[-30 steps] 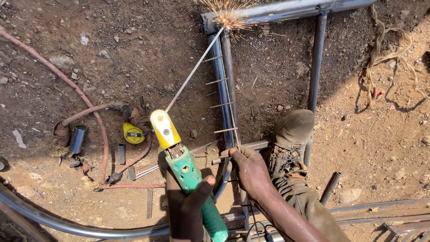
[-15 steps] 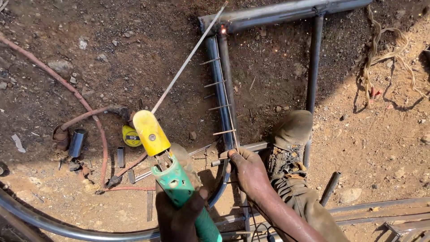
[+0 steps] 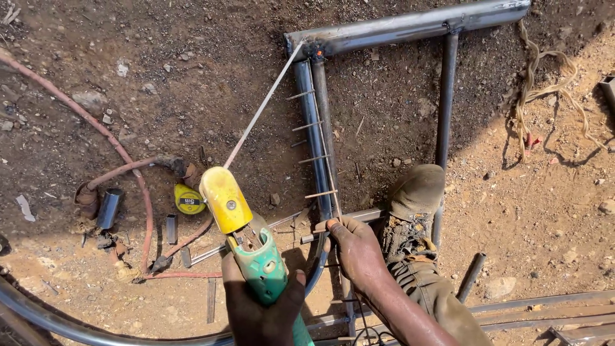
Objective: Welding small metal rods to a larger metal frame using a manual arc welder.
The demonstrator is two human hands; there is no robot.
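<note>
1. I'm working in an open-air welding yard, kneeling on bare dirt (image 3: 160, 77) scattered with stones.
2. A steel tube frame (image 3: 410, 25) is lying flat on the ground, with sun glaring off it.
3. Red welding cable (image 3: 122, 154) is snaking across the soil past a yellow tape measure (image 3: 189, 199).
4. Short metal offcuts (image 3: 172, 228) and loose pipes (image 3: 544, 301) are lying around me.
</note>
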